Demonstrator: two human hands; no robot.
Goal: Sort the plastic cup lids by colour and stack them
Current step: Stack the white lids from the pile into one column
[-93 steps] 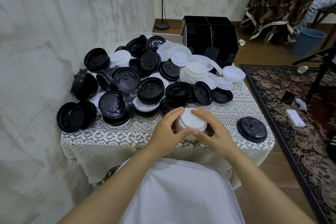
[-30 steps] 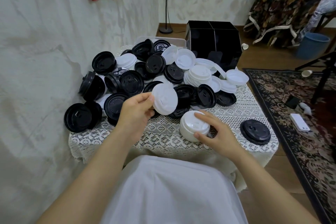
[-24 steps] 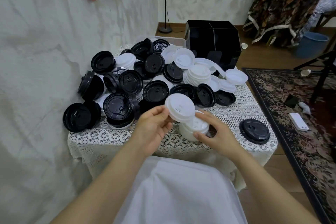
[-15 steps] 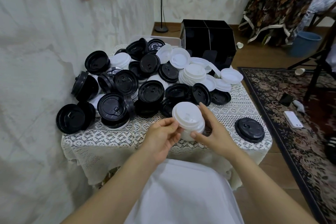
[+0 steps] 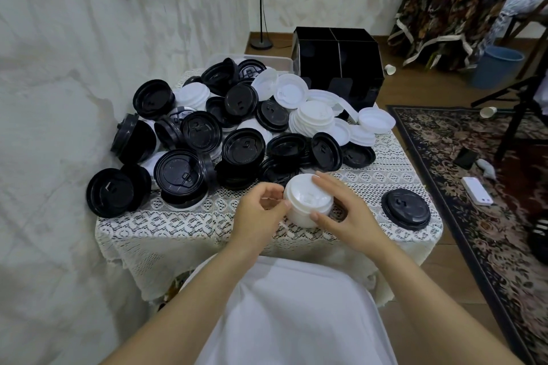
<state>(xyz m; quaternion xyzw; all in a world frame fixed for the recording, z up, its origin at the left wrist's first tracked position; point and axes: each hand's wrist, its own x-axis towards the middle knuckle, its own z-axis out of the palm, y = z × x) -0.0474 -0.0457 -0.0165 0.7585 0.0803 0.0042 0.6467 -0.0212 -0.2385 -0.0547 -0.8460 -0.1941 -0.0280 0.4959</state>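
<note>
A stack of white lids (image 5: pixel 307 201) stands near the front of the lace-covered table (image 5: pixel 166 225). My left hand (image 5: pixel 258 213) pinches the left rim of its top lid. My right hand (image 5: pixel 344 210) curls round the stack's right side, fingers over the top and thumb at the front. Behind the stack lies a big mixed heap of black lids (image 5: pixel 243 147) and white lids (image 5: pixel 315 118). A single black lid (image 5: pixel 405 209) lies flat at the table's front right.
A black divided organizer box (image 5: pixel 338 59) stands at the table's back right, a clear plastic bin (image 5: pixel 278 60) beside it. The wall runs along the table's left. On the patterned rug (image 5: pixel 480 187) to the right lie a white phone (image 5: pixel 476 195) and small items.
My left hand took a white lid from the heap, carried it right and set it on the white stack. My right hand kept its hold on the stack throughout.
</note>
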